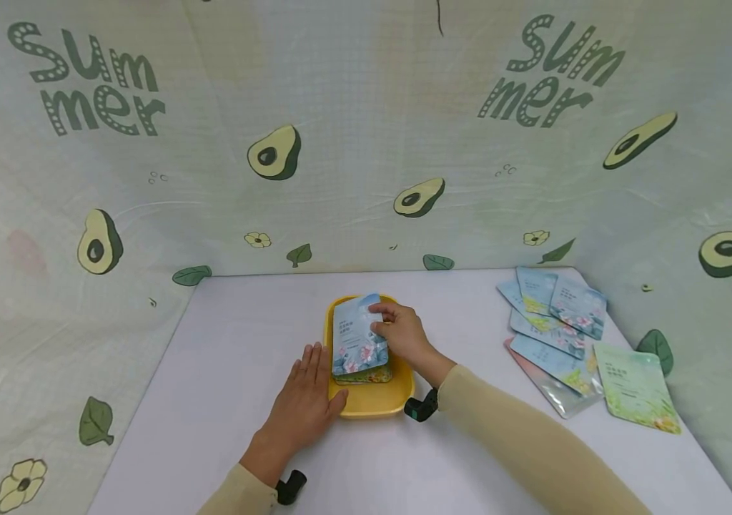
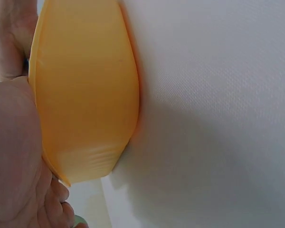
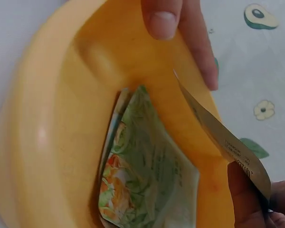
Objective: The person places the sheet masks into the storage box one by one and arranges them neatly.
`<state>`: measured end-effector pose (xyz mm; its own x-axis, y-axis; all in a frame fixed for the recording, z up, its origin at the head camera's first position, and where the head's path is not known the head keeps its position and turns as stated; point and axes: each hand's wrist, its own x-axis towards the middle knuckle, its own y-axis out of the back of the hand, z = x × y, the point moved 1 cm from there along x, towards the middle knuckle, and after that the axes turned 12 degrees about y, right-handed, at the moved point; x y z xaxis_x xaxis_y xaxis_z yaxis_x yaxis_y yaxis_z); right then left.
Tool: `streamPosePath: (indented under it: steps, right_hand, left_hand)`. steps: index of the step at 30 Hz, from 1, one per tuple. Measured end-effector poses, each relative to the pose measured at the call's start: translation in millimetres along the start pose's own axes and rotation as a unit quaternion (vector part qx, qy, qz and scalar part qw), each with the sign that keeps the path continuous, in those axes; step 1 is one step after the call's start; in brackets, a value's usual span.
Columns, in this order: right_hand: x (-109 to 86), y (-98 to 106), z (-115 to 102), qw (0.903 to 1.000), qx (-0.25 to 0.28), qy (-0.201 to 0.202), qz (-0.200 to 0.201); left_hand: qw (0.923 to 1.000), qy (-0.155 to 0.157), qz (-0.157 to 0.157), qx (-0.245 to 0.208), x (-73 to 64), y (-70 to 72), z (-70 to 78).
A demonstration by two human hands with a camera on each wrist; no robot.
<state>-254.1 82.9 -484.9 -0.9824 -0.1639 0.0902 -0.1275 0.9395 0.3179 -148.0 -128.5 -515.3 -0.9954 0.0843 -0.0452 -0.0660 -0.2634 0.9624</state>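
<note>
A white table [image 1: 231, 343] fills the lower frame. At right, an overlapping spread of blue and green sachets [image 1: 549, 332] lies on it. Near centre sits a yellow plastic tub [image 1: 369, 402]; the left hand [image 1: 304, 400], fingers straight, rests against its left edge. The right hand [image 1: 404, 332] pinches a blue floral sachet [image 1: 354, 340] above a green floral sachet [image 3: 147, 166] inside the tub.

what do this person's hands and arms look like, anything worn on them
The left hand and right hand have no gloves. A plain beige fabric sleeve covers the left forearm, a matching beige sleeve the right. Small black boxy devices show at the left and right wrists; no cables are visible.
</note>
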Motion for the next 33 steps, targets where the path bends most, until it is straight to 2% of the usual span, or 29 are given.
streamPosePath:
  steps: [6, 9, 13, 17, 25, 28, 33]
  right_hand:
    - [-0.7, -7, 6, 0.9989, -0.031, 0.010, -0.035]
    - [-1.7, -8, 6, 0.9950, -0.070, 0.023, -0.066]
    - [-3.9, -8, 3, 0.9812, -0.147, 0.063, -0.108]
    - [-5.8, -7, 0, 0.9689, -0.196, 0.091, -0.121]
    - [-5.2, -2, -3, 0.9581, -0.257, 0.081, -0.097]
    - [-5.3, 4, -7, 0.9556, -0.274, 0.084, -0.070]
    - [-8.4, 20, -8, 0.9512, -0.284, 0.119, -0.019]
  left_hand:
    - [1.0000, 0.000, -0.007, -0.004, 0.3, 1.6, 0.7]
    - [0.9999, 0.001, -0.010, -0.001, 0.2, 1.3, 0.4]
    - [0.9999, 0.001, -0.012, -0.005, 0.1, 1.1, 0.0]
    - [0.9998, -0.001, -0.013, -0.017, 0.1, 0.7, -0.2]
    - [0.9998, 0.003, -0.016, -0.015, 0.0, -0.9, -0.9]
    - [0.9997, 0.003, -0.014, -0.019, -0.3, -0.4, -0.7]
    - [0.9996, 0.009, -0.016, -0.019, -0.6, -0.2, -0.1]
